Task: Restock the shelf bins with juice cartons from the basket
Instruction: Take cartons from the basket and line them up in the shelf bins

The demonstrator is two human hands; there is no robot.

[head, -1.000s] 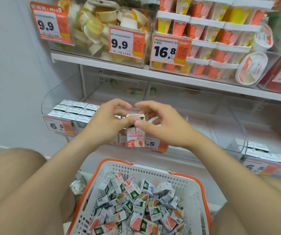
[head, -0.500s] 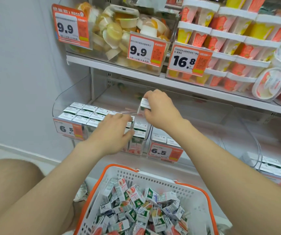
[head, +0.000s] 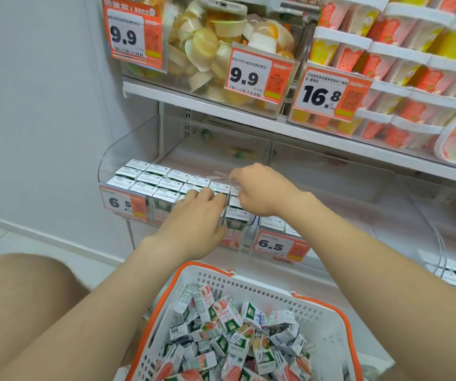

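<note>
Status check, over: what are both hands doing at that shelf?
Left hand flat on white juice cartons in clear plastic bin. Right hand curled at row's end, grip hidden. Orange-rimmed white basket heaped. Nothing blocking.

Bright, even shop light; soft shadows, slight blur, wide-angle bending at edges.

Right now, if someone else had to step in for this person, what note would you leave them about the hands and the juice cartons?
Left hand: open, fingers flat on the shelved cartons in the left bin.
Right hand: fingers curled at the right end of those rows; whether it grips a carton is hidden.
Done: the left bin's front rows are filled.
Left: the basket is heaped with juice cartons; the next bin holds only a few at its front.
</note>
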